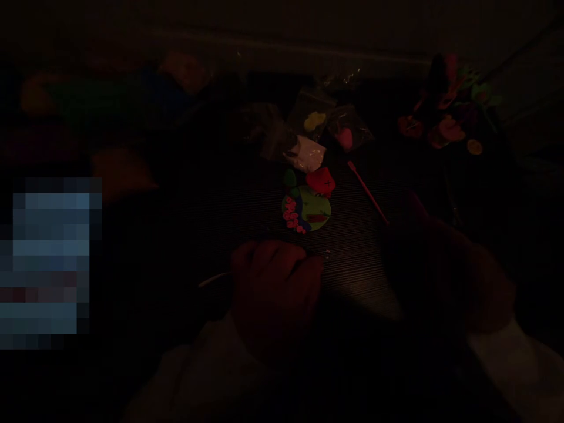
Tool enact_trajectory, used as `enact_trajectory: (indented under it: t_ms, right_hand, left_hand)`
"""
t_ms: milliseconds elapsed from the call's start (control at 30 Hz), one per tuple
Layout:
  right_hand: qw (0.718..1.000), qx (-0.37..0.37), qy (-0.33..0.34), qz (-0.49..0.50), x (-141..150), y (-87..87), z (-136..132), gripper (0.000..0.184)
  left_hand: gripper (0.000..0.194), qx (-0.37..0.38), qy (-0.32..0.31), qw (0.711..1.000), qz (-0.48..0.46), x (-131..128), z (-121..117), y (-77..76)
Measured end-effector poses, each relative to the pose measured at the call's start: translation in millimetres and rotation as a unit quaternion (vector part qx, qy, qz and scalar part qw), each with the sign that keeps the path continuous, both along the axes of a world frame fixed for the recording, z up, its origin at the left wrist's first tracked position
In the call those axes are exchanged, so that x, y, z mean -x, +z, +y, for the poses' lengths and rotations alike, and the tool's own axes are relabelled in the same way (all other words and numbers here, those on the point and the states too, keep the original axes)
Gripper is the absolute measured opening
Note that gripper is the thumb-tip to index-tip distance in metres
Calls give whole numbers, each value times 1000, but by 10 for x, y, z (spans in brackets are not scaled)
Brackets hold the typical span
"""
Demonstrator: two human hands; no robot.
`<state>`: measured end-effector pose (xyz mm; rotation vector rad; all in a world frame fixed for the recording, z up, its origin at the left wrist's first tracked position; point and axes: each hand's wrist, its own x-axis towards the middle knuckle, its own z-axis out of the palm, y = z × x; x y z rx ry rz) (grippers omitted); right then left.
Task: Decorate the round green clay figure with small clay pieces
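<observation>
The picture is very dark. My left hand [277, 288] is closed, its fingers curled over the dark ribbed table; what they hold, if anything, is hidden. A thin pale stick [214, 279] sticks out left from beside that hand; I cannot tell whether it is held. Just beyond lies a small modelling-clay scene [315, 208]: a green disc with a blue strip, pink flowers, a dark green lump and a red piece [321, 181]. My right hand [480, 276] is at the right, dim, with its fingers lost in shadow. A dim purple patch [416, 202] shows near it.
A pink stick tool [368, 191] lies right of the clay scene. Behind are clear bags with yellow clay [314, 121] and pink clay [345, 138], plus a white packet [308, 154]. Several colourful clay pieces [447, 129] stand back right; dim coloured packs [92, 100] lie back left.
</observation>
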<state>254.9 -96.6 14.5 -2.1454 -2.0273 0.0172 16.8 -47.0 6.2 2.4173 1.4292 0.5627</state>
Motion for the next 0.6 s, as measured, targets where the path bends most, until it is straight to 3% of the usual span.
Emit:
enact_trajectory:
  t_ms: [100, 167, 300, 400, 500, 600]
  right_hand:
    - [994, 13, 1, -111, -71, -34, 135, 49]
    - [991, 3, 15, -132, -97, -98, 198, 48]
    - [991, -56, 40, -117, -171, -224, 223, 41]
    - [987, -108, 56, -108, -168, -217, 184, 34]
    - [983, -138, 105, -63, -4, -132, 138, 32]
    - [977, -108, 186, 12, 282, -56, 146, 27]
  left_hand:
    - [11, 0, -8, 1000, 11, -16, -1, 3]
    - [11, -7, -6, 1000, 17, -20, -4, -3]
    - [12, -13, -10, 1000, 12, -22, -15, -24]
    - [13, -17, -10, 1000, 4, -16, -10, -37]
    - [11, -32, -3, 999, 2, 1, 3, -38]
    - [9, -45, 10, 999, -19, 30, 12, -14]
